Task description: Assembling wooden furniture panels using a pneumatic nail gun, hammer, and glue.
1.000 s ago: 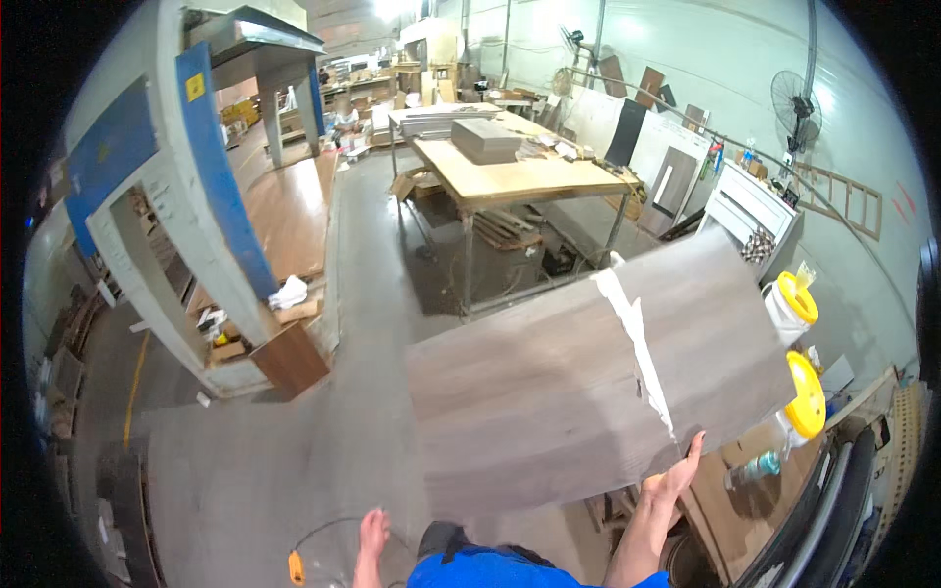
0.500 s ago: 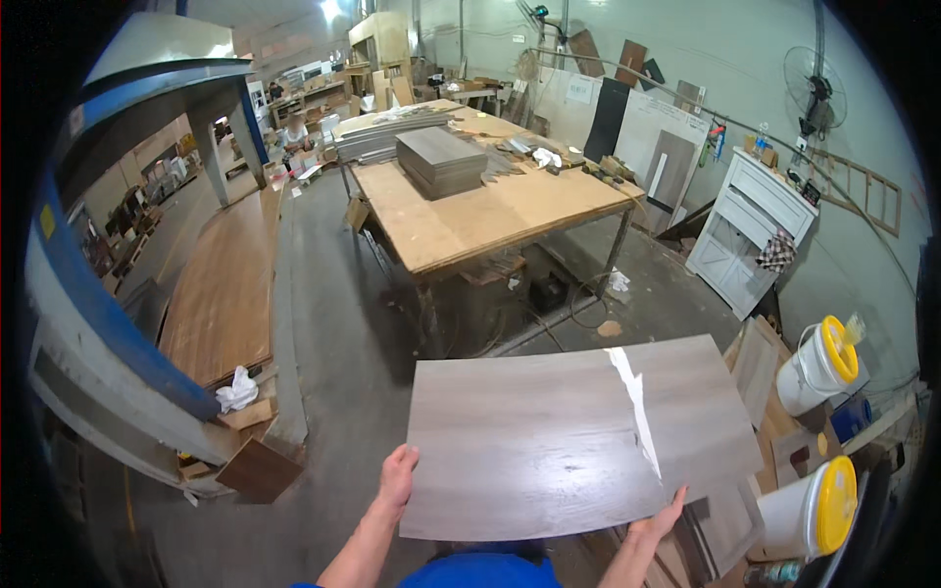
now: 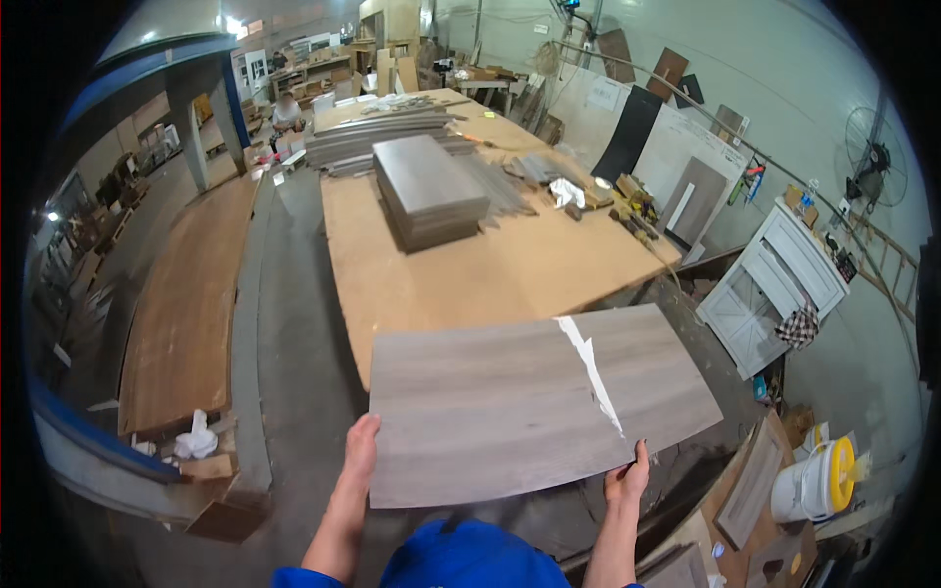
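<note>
A wide grey-brown wood-grain panel [image 3: 480, 402] is held in front of me, above the near end of a large wooden-topped table [image 3: 431, 289]. Across its right half runs a jagged white streak [image 3: 590, 370] where the grain surface is broken. My left hand [image 3: 362, 446] grips the panel's left edge. The lower edge, right of the middle, is held by my right hand [image 3: 627, 475], with the thumb on top and the other fingers curled underneath. On the table rests a stack of smaller grey panels [image 3: 431, 186].
Long grey strips [image 3: 387, 137] lie behind the stack. A crumpled white cloth [image 3: 567, 193] and hand tools [image 3: 637, 223] sit along the table's right side. A white cabinet [image 3: 760, 294] and a yellow-lidded bucket [image 3: 809, 485] stand at right. Another person [image 3: 287, 116] is far off at left.
I have moved forward with the panel, and the table is much closer. The panel now overlaps the table's near edge in view. Both hands keep their hold.
</note>
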Demonstrator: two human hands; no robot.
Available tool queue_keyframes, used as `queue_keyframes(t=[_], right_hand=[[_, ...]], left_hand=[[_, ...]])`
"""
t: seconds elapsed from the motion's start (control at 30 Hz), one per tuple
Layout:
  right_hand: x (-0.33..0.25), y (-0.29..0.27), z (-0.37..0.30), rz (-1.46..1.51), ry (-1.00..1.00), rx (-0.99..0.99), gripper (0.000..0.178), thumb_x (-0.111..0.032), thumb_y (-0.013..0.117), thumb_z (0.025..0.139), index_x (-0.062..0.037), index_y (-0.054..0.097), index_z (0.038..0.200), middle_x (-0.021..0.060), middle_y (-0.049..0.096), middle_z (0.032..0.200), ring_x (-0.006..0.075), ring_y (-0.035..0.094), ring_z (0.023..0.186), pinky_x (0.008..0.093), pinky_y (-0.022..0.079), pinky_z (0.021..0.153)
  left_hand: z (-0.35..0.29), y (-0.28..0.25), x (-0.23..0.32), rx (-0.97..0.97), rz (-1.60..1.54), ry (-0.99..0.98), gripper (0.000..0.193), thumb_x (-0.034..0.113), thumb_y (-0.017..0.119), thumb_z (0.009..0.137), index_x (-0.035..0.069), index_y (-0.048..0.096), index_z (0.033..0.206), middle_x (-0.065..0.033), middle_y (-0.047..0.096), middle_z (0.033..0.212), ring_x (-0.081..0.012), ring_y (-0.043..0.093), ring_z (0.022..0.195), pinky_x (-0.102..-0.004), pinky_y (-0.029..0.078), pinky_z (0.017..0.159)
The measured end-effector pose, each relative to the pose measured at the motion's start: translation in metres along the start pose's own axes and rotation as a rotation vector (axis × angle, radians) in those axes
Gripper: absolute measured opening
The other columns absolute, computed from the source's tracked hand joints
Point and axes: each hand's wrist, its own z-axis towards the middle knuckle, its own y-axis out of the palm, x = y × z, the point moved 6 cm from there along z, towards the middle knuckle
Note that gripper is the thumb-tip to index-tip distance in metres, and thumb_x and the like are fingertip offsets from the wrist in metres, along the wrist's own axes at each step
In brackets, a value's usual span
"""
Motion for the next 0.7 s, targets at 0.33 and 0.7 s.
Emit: queue_keyframes(t=[0.33,0.7], right_hand=[[0.026,0.092,0.227,-0.283,0.124,0.050,0.027,-0.026,0.055,0.099,-0.0125,0.054,0.122,0.0034,0.065,0.109,0.0173,0.066,0.092,0.0302,0.050,0.063],[0.021,0.137,0.362,-1.652,0.502,-0.366,0.028,-0.023,0.058,0.097,0.0035,0.067,0.096,0.0079,0.067,0.071,0.0167,0.062,0.056,0.0292,0.051,0.055]], left_hand=[[0.194,0.105,-0.006,0.067,0.109,0.014,0.048,0.017,0.056,0.093,-0.005,0.048,0.135,-0.0147,0.060,0.128,-0.0248,0.056,0.118,-0.0357,0.040,0.102],[0.255,0.157,0.008,0.430,1.206,-0.007,0.060,0.024,0.067,0.086,0.000,0.048,0.138,-0.0215,0.052,0.121,-0.0401,0.046,0.115,-0.0452,0.038,0.101]])
